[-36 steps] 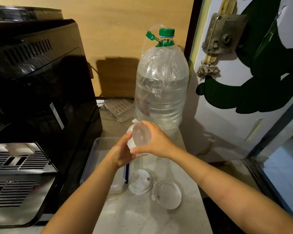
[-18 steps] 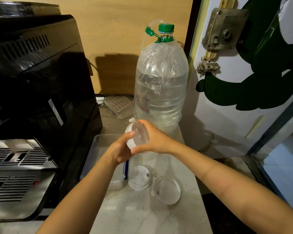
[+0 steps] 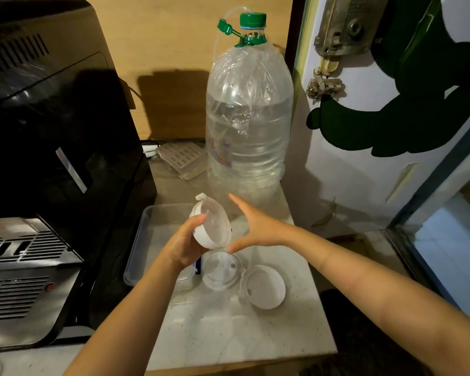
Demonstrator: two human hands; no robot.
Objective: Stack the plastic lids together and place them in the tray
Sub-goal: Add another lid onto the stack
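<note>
- A pale stone-look countertop [image 3: 228, 335] fills the near ground, its front edge running across the bottom of the view.
- Two clear plastic lids lie flat on it, just beside each other: the right lid [image 3: 263, 287] and the left lid [image 3: 221, 271], which lies just beside the tray's near corner.
- A small blue item [image 3: 198, 265] shows between the left lid and the tray; what it is cannot be told.
- The left hand [image 3: 186, 246] grips the held lids [image 3: 212, 226], thumb over the upper rim, tilted on edge above the tray's right side; how many are nested cannot be told.
- The right hand [image 3: 253, 226] is spread open and holds nothing, its thumb tip at the lower rim of the held lids.
- The clear tray [image 3: 147, 240] sits on the counter left of the hands.
- A black machine [image 3: 52, 147] with metal grilles stands against the tray's left side.
- Behind the hands a large water bottle [image 3: 248, 126] with a green cap stands upright, with a slotted plastic piece [image 3: 181, 158] to its left.
- Farthest back are a wooden wall [image 3: 174, 36] and, to the right, a white door [image 3: 364, 131] with a metal lock and a green painted shape.
</note>
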